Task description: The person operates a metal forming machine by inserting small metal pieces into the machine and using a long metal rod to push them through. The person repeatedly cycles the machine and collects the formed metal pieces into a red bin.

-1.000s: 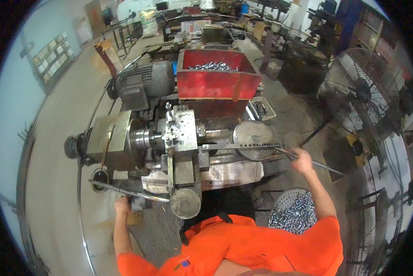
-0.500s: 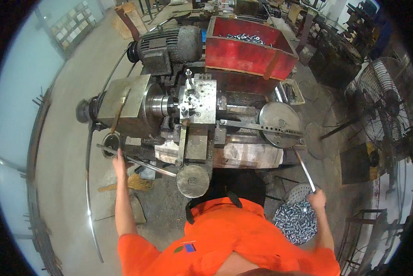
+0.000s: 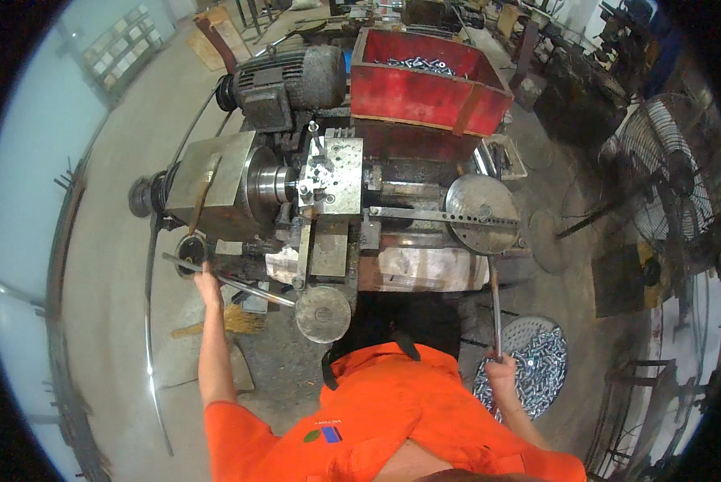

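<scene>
My left hand [image 3: 208,286] is closed around a bare metal lever rod [image 3: 256,291] that runs to a round steel disc [image 3: 323,314] at the machine's front. Closed on another lever [image 3: 495,309], my right hand [image 3: 502,376] is at its lower end, below a larger round plate [image 3: 482,214]. A perforated flat bar [image 3: 445,216] links that plate to the tool slide. The steel tool block [image 3: 336,178] on the slide sits close against the shiny spindle nose [image 3: 277,183]. Any workpiece between them is too small to make out.
Behind the machine stand an electric motor [image 3: 292,84] and a red bin [image 3: 425,96] with metal parts. A perforated basin [image 3: 524,329] of small shiny cylinders stands beside my right hand. A caged fan [image 3: 674,169] is at right; a straw broom [image 3: 236,320] lies at left.
My right hand has swung its lever leftward, from slanting to nearly straight toward me. The tool block has shifted slightly left, closer to the spindle. My left hand keeps its grip.
</scene>
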A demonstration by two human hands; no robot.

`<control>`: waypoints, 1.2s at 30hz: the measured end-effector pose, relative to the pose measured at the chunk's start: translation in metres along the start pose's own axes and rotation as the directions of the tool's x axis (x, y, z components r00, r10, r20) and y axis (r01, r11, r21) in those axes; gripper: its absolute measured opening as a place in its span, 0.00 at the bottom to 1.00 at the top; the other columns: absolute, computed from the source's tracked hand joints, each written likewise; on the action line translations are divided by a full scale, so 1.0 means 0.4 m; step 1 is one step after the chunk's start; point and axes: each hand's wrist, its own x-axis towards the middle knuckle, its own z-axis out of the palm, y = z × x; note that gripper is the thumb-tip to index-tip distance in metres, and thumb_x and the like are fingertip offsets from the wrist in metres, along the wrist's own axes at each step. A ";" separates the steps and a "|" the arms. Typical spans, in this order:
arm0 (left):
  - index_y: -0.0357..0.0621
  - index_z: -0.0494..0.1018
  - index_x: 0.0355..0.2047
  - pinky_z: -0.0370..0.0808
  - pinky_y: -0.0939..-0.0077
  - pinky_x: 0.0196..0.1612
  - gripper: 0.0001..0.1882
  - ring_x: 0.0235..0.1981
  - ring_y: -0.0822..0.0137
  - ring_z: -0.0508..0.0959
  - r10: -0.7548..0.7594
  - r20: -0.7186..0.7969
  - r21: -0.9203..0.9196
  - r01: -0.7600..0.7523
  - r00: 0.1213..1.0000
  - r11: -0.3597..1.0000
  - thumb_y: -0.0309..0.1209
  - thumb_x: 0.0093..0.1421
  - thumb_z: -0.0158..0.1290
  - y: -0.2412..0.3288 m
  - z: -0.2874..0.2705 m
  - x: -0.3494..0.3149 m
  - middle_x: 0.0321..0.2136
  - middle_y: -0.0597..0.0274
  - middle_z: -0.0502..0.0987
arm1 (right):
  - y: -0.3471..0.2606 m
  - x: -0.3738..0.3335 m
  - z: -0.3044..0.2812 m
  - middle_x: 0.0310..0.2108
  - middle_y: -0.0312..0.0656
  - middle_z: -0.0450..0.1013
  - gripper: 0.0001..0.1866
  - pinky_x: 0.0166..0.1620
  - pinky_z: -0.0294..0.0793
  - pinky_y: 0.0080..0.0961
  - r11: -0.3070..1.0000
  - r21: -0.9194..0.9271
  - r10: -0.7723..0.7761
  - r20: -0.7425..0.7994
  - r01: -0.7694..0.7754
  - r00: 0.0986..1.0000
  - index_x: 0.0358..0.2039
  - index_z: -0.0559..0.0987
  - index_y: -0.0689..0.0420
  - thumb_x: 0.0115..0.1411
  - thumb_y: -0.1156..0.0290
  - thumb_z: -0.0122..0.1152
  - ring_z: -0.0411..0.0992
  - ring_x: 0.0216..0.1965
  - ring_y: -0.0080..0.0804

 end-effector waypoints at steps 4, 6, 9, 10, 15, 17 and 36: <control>0.32 0.69 0.24 0.67 0.70 0.17 0.18 0.15 0.66 0.72 0.085 0.049 0.050 -0.087 0.995 0.995 0.39 0.56 0.49 -0.019 -0.030 0.032 0.18 0.59 0.71 | -0.055 0.001 0.000 0.19 0.30 0.67 0.10 0.24 0.61 0.19 0.950 0.156 0.256 0.100 -0.269 0.962 0.28 0.76 0.61 0.42 0.75 0.55 0.62 0.21 0.18; 0.31 0.70 0.24 0.70 0.69 0.18 0.18 0.16 0.65 0.73 0.000 0.063 0.098 -0.006 0.998 0.995 0.39 0.57 0.48 -0.014 -0.038 0.034 0.19 0.58 0.72 | -0.103 0.018 -0.045 0.19 0.30 0.66 0.11 0.23 0.61 0.19 0.987 0.110 0.105 0.088 -0.115 0.991 0.29 0.76 0.61 0.41 0.75 0.56 0.62 0.21 0.17; 0.28 0.69 0.29 0.77 0.66 0.18 0.19 0.18 0.60 0.77 -0.102 0.123 0.117 0.087 0.987 0.989 0.38 0.59 0.46 0.054 -0.031 -0.020 0.21 0.53 0.73 | -0.015 0.104 -0.137 0.14 0.46 0.68 0.16 0.23 0.65 0.34 0.959 -0.282 -0.059 -0.077 0.035 0.995 0.29 0.75 0.68 0.40 0.71 0.54 0.67 0.17 0.34; 0.28 0.68 0.30 0.77 0.66 0.17 0.19 0.18 0.59 0.77 -0.100 0.132 0.095 0.088 0.986 0.992 0.38 0.59 0.46 0.057 -0.037 -0.026 0.22 0.52 0.74 | -0.002 0.149 -0.180 0.14 0.49 0.68 0.18 0.24 0.66 0.38 0.948 -0.318 -0.061 -0.123 0.019 0.991 0.32 0.75 0.69 0.39 0.70 0.53 0.66 0.16 0.38; 0.30 0.67 0.36 0.78 0.65 0.16 0.18 0.18 0.59 0.78 -0.087 0.200 0.071 0.074 0.976 0.995 0.38 0.62 0.43 0.095 0.008 -0.054 0.24 0.48 0.75 | 0.061 0.450 -0.392 0.33 0.55 0.73 0.28 0.40 0.71 0.45 0.406 -0.911 -0.191 -0.166 -0.076 0.967 0.45 0.73 0.59 0.42 0.61 0.62 0.72 0.35 0.53; 0.30 0.66 0.40 0.78 0.69 0.18 0.25 0.19 0.60 0.79 -0.092 0.323 0.033 0.086 0.942 0.996 0.46 0.62 0.44 0.060 -0.019 -0.027 0.27 0.46 0.75 | 0.048 0.560 -0.415 0.41 0.51 0.72 0.29 0.43 0.70 0.43 0.387 -0.914 -0.251 -0.234 -0.124 0.939 0.47 0.73 0.56 0.41 0.62 0.62 0.71 0.40 0.50; 0.28 0.73 0.30 0.73 0.56 0.40 0.24 0.38 0.49 0.78 -0.077 0.326 0.610 -0.147 0.942 0.779 0.45 0.53 0.50 -0.307 0.038 -0.138 0.30 0.40 0.77 | -0.080 0.438 -0.160 0.59 0.55 0.56 0.45 0.63 0.52 0.37 0.504 -0.864 -0.556 -0.320 0.005 0.767 0.58 0.58 0.66 0.36 0.67 0.58 0.50 0.63 0.52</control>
